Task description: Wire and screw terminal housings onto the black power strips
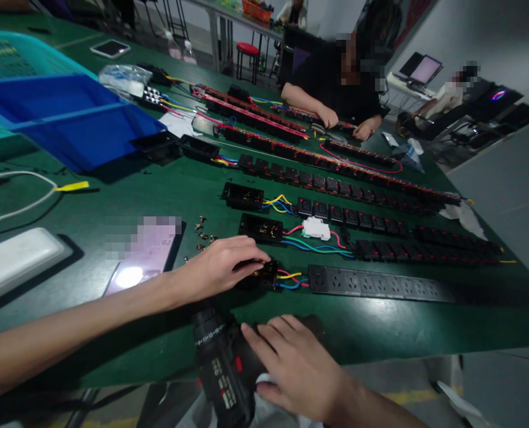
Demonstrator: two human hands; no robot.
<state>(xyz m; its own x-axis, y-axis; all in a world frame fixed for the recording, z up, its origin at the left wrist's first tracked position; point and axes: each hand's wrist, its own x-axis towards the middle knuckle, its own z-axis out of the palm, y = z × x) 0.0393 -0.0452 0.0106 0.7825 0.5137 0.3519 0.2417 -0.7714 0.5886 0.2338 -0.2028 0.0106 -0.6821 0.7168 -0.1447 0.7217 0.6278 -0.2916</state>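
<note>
My left hand [224, 264] reaches over a small black terminal box [271, 274] at the near end of a power strip [380, 282]. Its thumb and fingertips are pinched together there; what they hold, if anything, is hidden. Red, yellow and blue wires [291, 278] join the box to the strip. At the table's front edge, my right hand [295, 362] is wrapped over the handle of a black cordless drill [222, 368], its chuck pointing away from me. Several loose brass-coloured screws [202, 236] lie just beyond my left hand.
More socket strips [349, 217] with wired boxes lie in rows beyond. A white breaker [316, 229] sits among wires. On the left are a phone [146, 261], a white case [19, 261] and a blue bin [68, 119]. Opposite, a co-worker's hands [327, 116] handle another strip.
</note>
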